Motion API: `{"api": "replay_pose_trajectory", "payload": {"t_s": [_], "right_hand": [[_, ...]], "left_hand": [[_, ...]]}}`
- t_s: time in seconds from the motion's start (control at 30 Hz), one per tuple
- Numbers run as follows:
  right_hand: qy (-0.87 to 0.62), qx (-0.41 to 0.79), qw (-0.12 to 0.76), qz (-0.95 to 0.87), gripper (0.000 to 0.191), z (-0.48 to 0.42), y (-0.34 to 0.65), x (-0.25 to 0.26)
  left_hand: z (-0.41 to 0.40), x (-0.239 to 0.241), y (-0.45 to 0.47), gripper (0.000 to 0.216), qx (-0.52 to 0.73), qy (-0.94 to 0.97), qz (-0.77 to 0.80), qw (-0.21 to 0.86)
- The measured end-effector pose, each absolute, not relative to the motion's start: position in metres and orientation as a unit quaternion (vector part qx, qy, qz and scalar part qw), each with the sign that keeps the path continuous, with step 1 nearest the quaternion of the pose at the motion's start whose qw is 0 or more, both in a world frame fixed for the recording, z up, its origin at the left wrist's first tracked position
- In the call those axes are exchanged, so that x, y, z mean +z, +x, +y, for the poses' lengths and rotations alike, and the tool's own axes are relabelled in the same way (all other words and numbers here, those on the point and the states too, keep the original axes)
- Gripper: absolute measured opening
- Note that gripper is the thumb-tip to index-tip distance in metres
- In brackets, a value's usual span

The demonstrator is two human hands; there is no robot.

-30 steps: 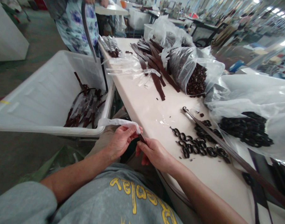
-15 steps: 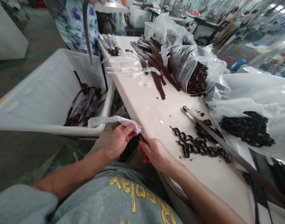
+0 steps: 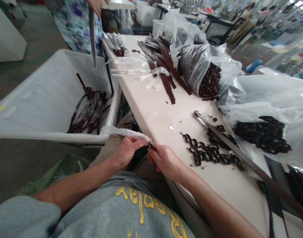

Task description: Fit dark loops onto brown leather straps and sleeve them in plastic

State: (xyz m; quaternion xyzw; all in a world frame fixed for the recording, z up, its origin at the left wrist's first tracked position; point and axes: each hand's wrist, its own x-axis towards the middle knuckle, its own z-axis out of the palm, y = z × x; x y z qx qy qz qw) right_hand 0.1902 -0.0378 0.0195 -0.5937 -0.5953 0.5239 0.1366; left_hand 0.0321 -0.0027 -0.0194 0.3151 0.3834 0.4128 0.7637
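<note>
My left hand (image 3: 128, 150) is closed on a narrow clear plastic sleeve (image 3: 124, 131), pinching it near its mouth while the rest trails left over the bin's rim. In my right hand (image 3: 166, 161) is a dark brown strap (image 3: 151, 144), gripped close to its end. That end sits at the sleeve's mouth and seems partly inside it. Behind my right hand the strap seems to run down along the table's edge. Both hands are close together above my lap, just off the table edge. Black loops (image 3: 206, 153) lie on the table to the right.
A white bin (image 3: 54, 135) at left holds several bagged straps (image 3: 88, 112). On the table (image 3: 151, 105) are brown strips (image 3: 166, 72), empty sleeves (image 3: 131, 66), a bag of brown pieces (image 3: 210, 79) and a bag of black loops (image 3: 262, 135). Another person's hand (image 3: 94, 6) holds a strap beyond the bin.
My left hand has shifted slightly down and closer to my right. The sleeve's mouth has moved right onto the strap's end, and its tail has swung right.
</note>
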Motion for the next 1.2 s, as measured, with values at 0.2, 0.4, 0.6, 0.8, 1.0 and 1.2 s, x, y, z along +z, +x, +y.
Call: {"api": "replay_pose_trajectory", "payload": {"t_s": [0.2, 0.4, 0.6, 0.8, 1.0, 1.2], "right_hand": [[-0.492, 0.694, 0.17, -0.497, 0.034, -0.035, 0.191, 0.019], [-0.467, 0.74, 0.167, -0.453, 0.032, -0.034, 0.191, 0.023], [-0.465, 0.75, 0.153, -0.444, 0.03, -0.036, 0.189, 0.02], [-0.462, 0.757, 0.139, -0.441, 0.03, -0.039, 0.186, 0.018], [-0.499, 0.729, 0.184, -0.431, 0.033, -0.037, 0.192, 0.012], [-0.507, 0.718, 0.171, -0.444, 0.033, -0.039, 0.191, 0.009]], "left_hand": [[-0.008, -0.019, 0.031, 0.033, 0.393, 0.293, 0.373, 0.787], [-0.008, -0.012, 0.028, 0.04, 0.394, 0.293, 0.362, 0.793], [-0.009, -0.012, 0.027, 0.029, 0.397, 0.302, 0.375, 0.782], [-0.003, -0.014, 0.026, 0.035, 0.405, 0.289, 0.401, 0.769], [0.008, -0.013, 0.018, 0.032, 0.425, 0.36, 0.407, 0.724], [0.015, -0.015, 0.013, 0.033, 0.39, 0.378, 0.426, 0.723]]}}
